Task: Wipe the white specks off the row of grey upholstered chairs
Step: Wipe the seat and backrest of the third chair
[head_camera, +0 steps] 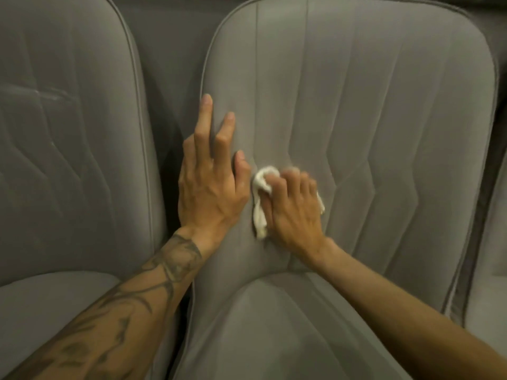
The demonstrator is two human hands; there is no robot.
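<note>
1. Tattooed left forearm and bare right forearm, nearest the lens, converge from the lower corners towards the backrest of the middle chair. Its seat cushion lies below and between them.
2. Left hand: fingers straight and spread, palm pressed flat on the left margin of the backrest, fingertips pointing up. It grasps nothing.
3. Right hand: fingers curled over a bunched white cloth, pressing it on the fabric. The fingertips are blurred.
4. The cloth sits between the two hands, on the thumb side of the right hand and just beside the left thumb. Its long axis runs up and down the backrest, with a tail hanging towards the seat crease. A small corner shows past the little finger.
5. No white specks can be made out on the middle chair at this sharpness. Any under the cloth are hidden.
6. Stitched seams run up the backrest with a zigzag kink level with the hands. The panels to the right of the cloth lie open to a sideways stroke, while the left hand blocks a stroke to the left.
7. Left chair bears pale streaks high on its backrest, well apart from the cloth, up and to the left across the dark gap. The left hand is nearer to them, but the cloth is in the right.
8. Right chair shows only as a sliver at the frame edge.
</note>
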